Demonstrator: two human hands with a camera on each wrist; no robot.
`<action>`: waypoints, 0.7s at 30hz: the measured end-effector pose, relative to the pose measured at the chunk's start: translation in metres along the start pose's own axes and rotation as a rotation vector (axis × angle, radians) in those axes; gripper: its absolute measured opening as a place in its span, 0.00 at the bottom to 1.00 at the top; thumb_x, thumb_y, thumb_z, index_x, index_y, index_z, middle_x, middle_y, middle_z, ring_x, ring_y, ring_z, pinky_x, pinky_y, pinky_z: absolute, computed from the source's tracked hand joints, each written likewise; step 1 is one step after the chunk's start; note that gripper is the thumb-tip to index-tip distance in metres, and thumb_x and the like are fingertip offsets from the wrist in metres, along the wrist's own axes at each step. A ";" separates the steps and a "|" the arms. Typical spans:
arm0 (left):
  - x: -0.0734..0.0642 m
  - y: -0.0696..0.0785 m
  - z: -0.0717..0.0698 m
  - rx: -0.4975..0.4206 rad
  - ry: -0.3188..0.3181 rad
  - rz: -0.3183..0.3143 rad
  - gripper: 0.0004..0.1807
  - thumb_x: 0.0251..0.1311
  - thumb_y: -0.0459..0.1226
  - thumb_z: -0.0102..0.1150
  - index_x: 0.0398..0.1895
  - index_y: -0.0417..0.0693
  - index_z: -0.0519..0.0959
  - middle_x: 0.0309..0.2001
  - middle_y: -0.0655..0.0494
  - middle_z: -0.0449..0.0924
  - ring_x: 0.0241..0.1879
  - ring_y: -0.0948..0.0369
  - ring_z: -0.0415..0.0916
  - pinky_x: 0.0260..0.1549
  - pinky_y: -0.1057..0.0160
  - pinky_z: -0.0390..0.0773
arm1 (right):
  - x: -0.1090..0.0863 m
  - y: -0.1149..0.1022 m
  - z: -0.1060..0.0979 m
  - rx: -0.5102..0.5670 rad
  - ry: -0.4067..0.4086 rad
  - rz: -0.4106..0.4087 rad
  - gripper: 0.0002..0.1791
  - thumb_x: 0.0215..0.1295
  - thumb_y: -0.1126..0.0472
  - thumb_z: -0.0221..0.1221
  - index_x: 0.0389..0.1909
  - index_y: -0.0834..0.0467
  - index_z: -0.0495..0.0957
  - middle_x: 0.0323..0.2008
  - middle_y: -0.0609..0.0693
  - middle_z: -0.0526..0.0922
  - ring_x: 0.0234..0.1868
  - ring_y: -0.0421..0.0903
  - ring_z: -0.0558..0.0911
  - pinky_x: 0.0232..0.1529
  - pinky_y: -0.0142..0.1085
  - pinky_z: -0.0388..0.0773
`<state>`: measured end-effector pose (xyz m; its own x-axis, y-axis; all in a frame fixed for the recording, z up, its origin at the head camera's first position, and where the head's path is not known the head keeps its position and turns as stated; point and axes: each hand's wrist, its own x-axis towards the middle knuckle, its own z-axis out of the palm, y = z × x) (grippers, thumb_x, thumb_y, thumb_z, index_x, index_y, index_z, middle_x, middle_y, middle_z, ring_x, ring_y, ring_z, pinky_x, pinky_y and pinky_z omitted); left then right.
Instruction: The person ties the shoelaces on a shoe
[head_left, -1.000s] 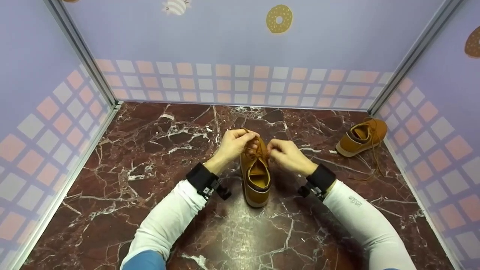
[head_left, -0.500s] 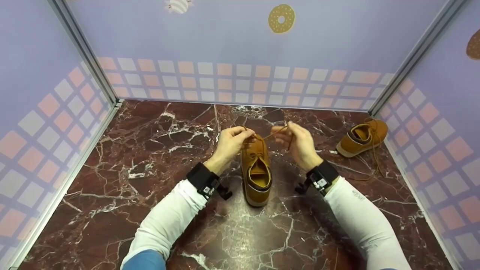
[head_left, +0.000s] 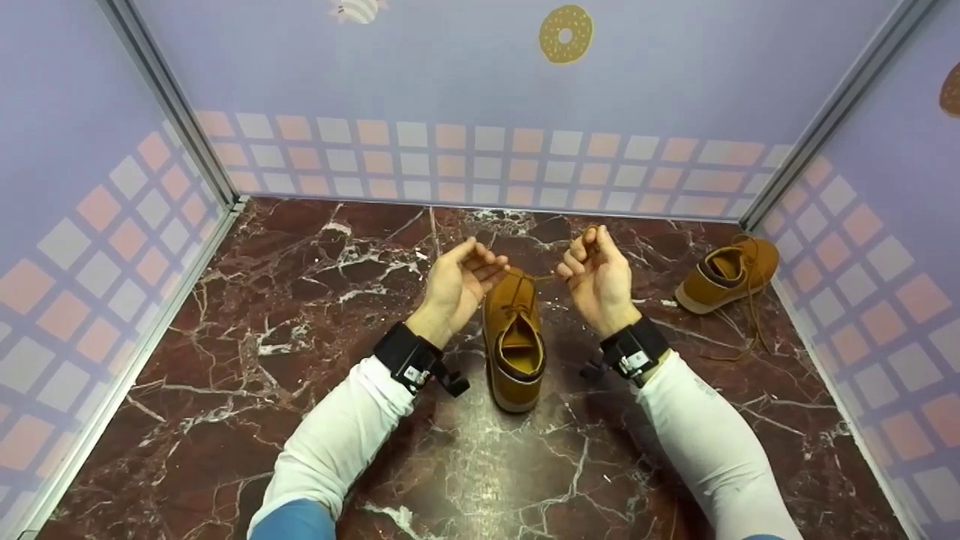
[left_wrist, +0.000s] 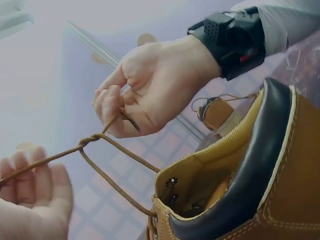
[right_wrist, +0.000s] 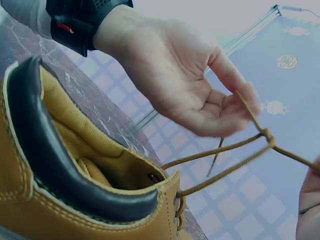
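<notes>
A tan lace-up shoe [head_left: 516, 394] stands on the floor between my hands, its toe pointing away. Its brown shoelace [left_wrist: 119, 190] rises from the eyelets as two strands, which cross in a twist above the shoe. My left hand [head_left: 452, 289], palm turned inward, pinches one lace end [right_wrist: 246, 106] between thumb and fingers. On the other side my right hand [head_left: 604, 285] has its fingers curled round the other lace end [left_wrist: 113, 122]. Both hands are raised over the toe, with the lace stretched between them.
A second tan shoe [head_left: 720, 274] sits on the right by the wall, its loose lace trailing on the floor. Dark red marble flooring [head_left: 315, 420] lies all round. Lilac panels [head_left: 450, 82] with checkered bands enclose the left, back and right sides.
My hands have moved from close over the shoe's laces to farther apart and higher. The right hand drew its lace end out to the right, and the crossing has come up off the shoe.
</notes>
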<state>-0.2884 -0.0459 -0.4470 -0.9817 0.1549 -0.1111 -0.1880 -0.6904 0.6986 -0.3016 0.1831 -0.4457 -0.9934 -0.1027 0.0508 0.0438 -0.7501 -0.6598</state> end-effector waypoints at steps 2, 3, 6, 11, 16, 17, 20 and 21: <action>0.001 0.000 -0.002 -0.044 0.003 -0.005 0.23 0.90 0.41 0.42 0.30 0.51 0.77 0.25 0.60 0.77 0.28 0.63 0.79 0.42 0.62 0.89 | 0.001 0.000 -0.002 -0.027 0.001 -0.008 0.27 0.95 0.46 0.36 0.33 0.49 0.74 0.22 0.42 0.68 0.20 0.37 0.61 0.25 0.28 0.60; 0.001 0.000 -0.003 -0.053 0.003 -0.008 0.23 0.90 0.42 0.42 0.30 0.52 0.76 0.23 0.61 0.73 0.26 0.64 0.75 0.37 0.64 0.86 | 0.001 0.000 -0.003 -0.046 0.000 -0.010 0.27 0.95 0.47 0.35 0.33 0.49 0.74 0.21 0.42 0.67 0.18 0.36 0.59 0.24 0.28 0.57; 0.003 0.000 -0.008 -0.027 0.001 -0.010 0.24 0.91 0.43 0.40 0.29 0.53 0.74 0.21 0.65 0.64 0.20 0.68 0.62 0.25 0.70 0.72 | 0.003 0.000 -0.010 -0.117 0.018 -0.020 0.26 0.95 0.48 0.37 0.32 0.49 0.72 0.18 0.41 0.66 0.16 0.35 0.58 0.21 0.28 0.51; 0.006 0.003 -0.020 0.103 0.026 0.013 0.23 0.90 0.42 0.42 0.28 0.52 0.74 0.19 0.67 0.59 0.15 0.72 0.54 0.15 0.74 0.56 | 0.008 -0.004 -0.029 -0.275 0.073 -0.039 0.24 0.95 0.51 0.39 0.31 0.50 0.69 0.16 0.39 0.65 0.14 0.33 0.57 0.18 0.28 0.48; 0.007 0.004 -0.039 0.259 0.053 0.004 0.22 0.89 0.40 0.44 0.29 0.49 0.74 0.16 0.67 0.58 0.12 0.72 0.52 0.12 0.74 0.54 | 0.010 -0.006 -0.056 -0.424 0.134 -0.017 0.22 0.94 0.53 0.42 0.31 0.52 0.68 0.15 0.39 0.64 0.13 0.32 0.56 0.16 0.27 0.49; 0.007 0.003 -0.043 0.285 0.055 -0.003 0.21 0.90 0.39 0.43 0.30 0.48 0.74 0.16 0.67 0.57 0.12 0.72 0.51 0.11 0.74 0.54 | 0.010 -0.007 -0.061 -0.447 0.141 -0.004 0.22 0.94 0.53 0.42 0.32 0.52 0.68 0.16 0.39 0.63 0.13 0.32 0.56 0.16 0.27 0.49; 0.007 0.001 -0.056 0.336 0.072 -0.033 0.20 0.90 0.39 0.44 0.32 0.45 0.73 0.14 0.68 0.55 0.12 0.72 0.51 0.11 0.74 0.55 | 0.008 -0.009 -0.076 -0.509 0.163 0.029 0.21 0.93 0.53 0.42 0.32 0.52 0.68 0.15 0.39 0.63 0.13 0.32 0.56 0.16 0.27 0.51; 0.007 0.000 -0.061 0.340 0.085 -0.044 0.20 0.90 0.39 0.44 0.32 0.44 0.73 0.14 0.69 0.55 0.12 0.72 0.51 0.11 0.74 0.55 | 0.008 -0.010 -0.080 -0.526 0.172 0.041 0.21 0.93 0.53 0.43 0.32 0.52 0.68 0.15 0.39 0.63 0.13 0.32 0.56 0.15 0.27 0.51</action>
<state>-0.2977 -0.0877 -0.4905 -0.9746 0.1106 -0.1948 -0.2232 -0.4072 0.8856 -0.3183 0.2421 -0.4986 -0.9969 0.0159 -0.0772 0.0682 -0.3162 -0.9462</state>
